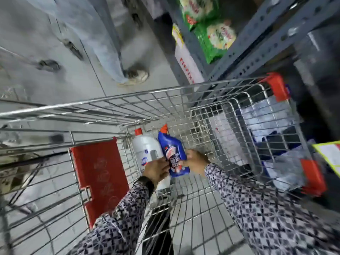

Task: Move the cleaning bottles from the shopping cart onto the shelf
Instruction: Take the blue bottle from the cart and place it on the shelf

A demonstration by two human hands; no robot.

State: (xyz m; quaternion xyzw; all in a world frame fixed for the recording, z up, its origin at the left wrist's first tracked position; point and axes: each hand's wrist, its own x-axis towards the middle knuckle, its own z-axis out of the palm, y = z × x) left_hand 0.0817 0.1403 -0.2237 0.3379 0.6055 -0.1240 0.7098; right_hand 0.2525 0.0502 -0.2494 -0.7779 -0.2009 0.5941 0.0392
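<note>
Inside the wire shopping cart (128,97) lie two cleaning bottles side by side. The white bottle (145,147) has a red cap and lies on the left. The blue bottle (171,146) has a red angled nozzle and a red and white label. My left hand (156,171) grips the lower part of the blue bottle from the left, overlapping the white bottle. My right hand (196,161) holds the blue bottle's right side. Both sleeves are patterned. The grey metal shelf (257,43) stands at the upper right.
A red child-seat flap (99,173) hangs at the cart's left. Red corner bumpers (277,85) mark the cart's right side. Green packets (215,39) lie on the shelf. Another person's leg and shoe (136,76) stand on the tiled floor beyond the cart.
</note>
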